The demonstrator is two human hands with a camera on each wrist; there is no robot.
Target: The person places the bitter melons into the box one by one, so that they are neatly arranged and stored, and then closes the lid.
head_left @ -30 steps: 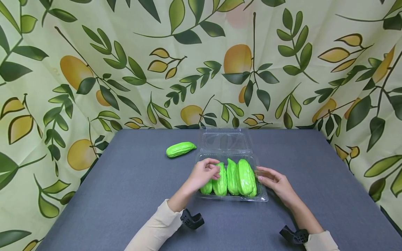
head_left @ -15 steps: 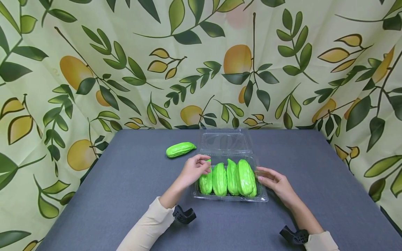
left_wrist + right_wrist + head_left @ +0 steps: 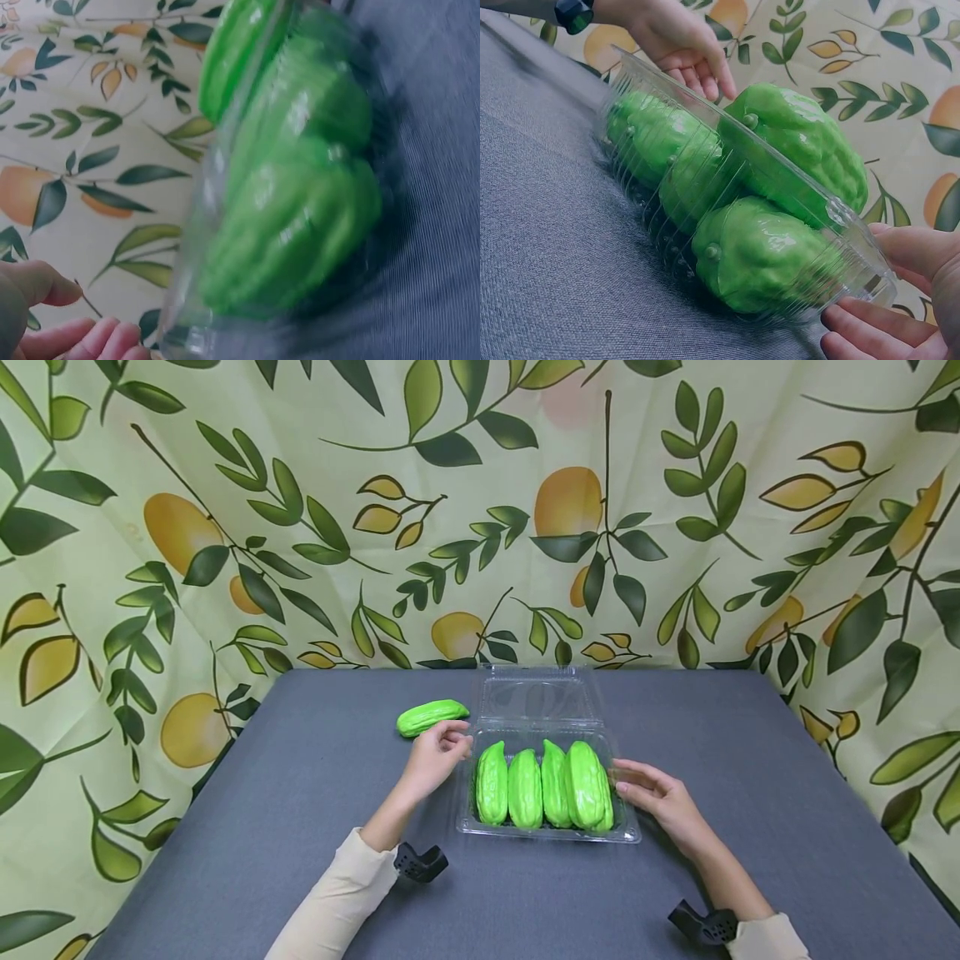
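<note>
A clear plastic clamshell container (image 3: pixel 474 828) stands on the table with its lid (image 3: pixel 540 697) laid back. Several bright green bitter melons (image 3: pixel 525 789) lie in it side by side, one stacked higher at the right (image 3: pixel 795 142). My left hand (image 3: pixel 437 756) hovers just left of the container with bent fingers and nothing in them. Right behind its fingertips lies a single bitter melon (image 3: pixel 431 717) on the table. My right hand (image 3: pixel 663 802) holds the container's right end; in the right wrist view its thumb is near the rim and its fingers (image 3: pixel 870 330) are against the wall.
The grey table (image 3: pixel 300 827) runs back to a leaf-and-fruit patterned cloth (image 3: pixel 480 527), which hangs behind and at both sides. Black wrist mounts (image 3: pixel 422 862) sit on both forearms.
My left hand has moved left from above the container to beside its left edge, close to the loose bitter melon, uncovering the leftmost melon. My right hand has stayed in place.
</note>
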